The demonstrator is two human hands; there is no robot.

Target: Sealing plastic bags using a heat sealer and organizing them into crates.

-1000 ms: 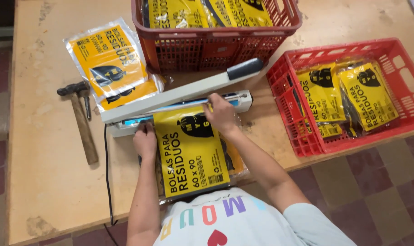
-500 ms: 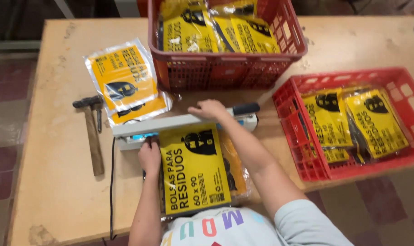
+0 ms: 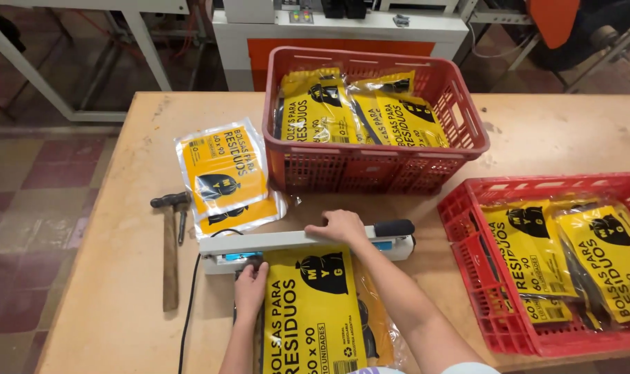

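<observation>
Pressing the sealer bar (image 3: pixel 294 240) down with my right hand (image 3: pixel 341 225), fingers flat and spread on it, gripping nothing. Left hand (image 3: pixel 250 289) lies open on the yellow packet (image 3: pixel 315 308), pinning its top edge under the bar near the tabletop's (image 3: pixel 107 312) front edge. To do this well: keep pressure even along the bar, packet mouth straight, left fingers (image 3: pixel 249 273) clear of the jaw line (hot strip, I assume). Two loose yellow packets (image 3: pixel 225 176) sit left of the back red basket (image 3: pixel 370 163), which holds more. Right red crate (image 3: pixel 481 277) holds similar ones. Hammer (image 3: pixel 169 249) lies left of the sealer.
</observation>
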